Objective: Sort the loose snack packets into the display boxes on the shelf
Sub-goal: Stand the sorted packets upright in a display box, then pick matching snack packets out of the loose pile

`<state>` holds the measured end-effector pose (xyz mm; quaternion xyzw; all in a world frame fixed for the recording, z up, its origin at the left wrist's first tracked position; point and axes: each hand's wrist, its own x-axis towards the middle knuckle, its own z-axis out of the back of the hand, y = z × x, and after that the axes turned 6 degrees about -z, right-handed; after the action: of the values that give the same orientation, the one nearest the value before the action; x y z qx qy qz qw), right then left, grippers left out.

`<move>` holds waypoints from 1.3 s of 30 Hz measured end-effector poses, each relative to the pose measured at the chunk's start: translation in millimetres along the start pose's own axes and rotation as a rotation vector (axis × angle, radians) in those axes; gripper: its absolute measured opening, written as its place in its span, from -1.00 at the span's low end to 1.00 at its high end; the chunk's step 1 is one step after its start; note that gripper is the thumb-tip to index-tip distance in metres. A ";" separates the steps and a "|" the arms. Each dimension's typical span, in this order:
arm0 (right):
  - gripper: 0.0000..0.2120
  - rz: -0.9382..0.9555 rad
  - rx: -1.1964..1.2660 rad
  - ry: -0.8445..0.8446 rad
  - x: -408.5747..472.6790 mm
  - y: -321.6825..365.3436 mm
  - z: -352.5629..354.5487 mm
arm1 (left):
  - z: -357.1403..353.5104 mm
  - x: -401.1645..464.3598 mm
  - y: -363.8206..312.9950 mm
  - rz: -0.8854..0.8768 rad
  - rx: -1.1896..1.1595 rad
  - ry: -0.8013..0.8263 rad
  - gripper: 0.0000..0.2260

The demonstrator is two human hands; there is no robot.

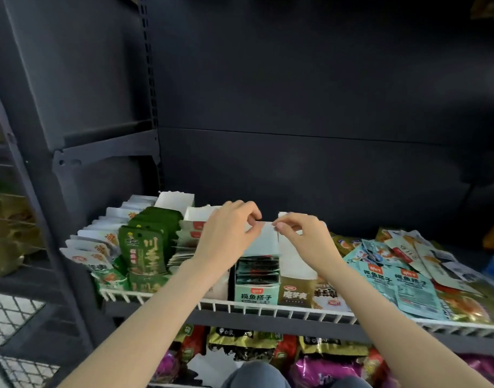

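Left hand (229, 233) and right hand (302, 233): fingertips of each pinching the back flap of the pale-green display box (255, 295) directly below them. Loose snack packets (402, 278): heaped right of the right hand. Risk: a hard tug may tear the flap or tip the box's standing packets.

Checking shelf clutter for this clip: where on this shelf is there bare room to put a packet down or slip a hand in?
Little room. Bare shelf shows only behind the display boxes, along the dark back panel, and at the far right rear. Crowded: the green packets and white packets on the left, loose light blue packets heaped right. Both hands, left and right, pinch the box's white flap.
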<state>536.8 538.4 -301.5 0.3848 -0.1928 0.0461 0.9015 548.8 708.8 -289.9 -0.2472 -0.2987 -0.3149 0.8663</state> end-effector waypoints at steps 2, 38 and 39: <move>-0.84 -0.057 -0.036 -0.066 -4.9 -22.6 19.7 | -23.6 13.1 -27.5 -0.003 -0.109 0.039 -0.91; -0.64 -0.619 -0.186 0.136 -26.5 -210.4 110.8 | -241.6 65.8 -134.1 0.493 -0.324 0.667 -0.60; -0.65 -0.607 -0.146 0.079 -27.3 -204.5 112.8 | -235.8 66.9 -134.5 0.459 -0.370 0.604 -0.70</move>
<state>523.8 316.9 -379.2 0.3570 -0.0365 -0.2242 0.9061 582.6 445.4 -377.4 -0.3553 0.0930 -0.2202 0.9037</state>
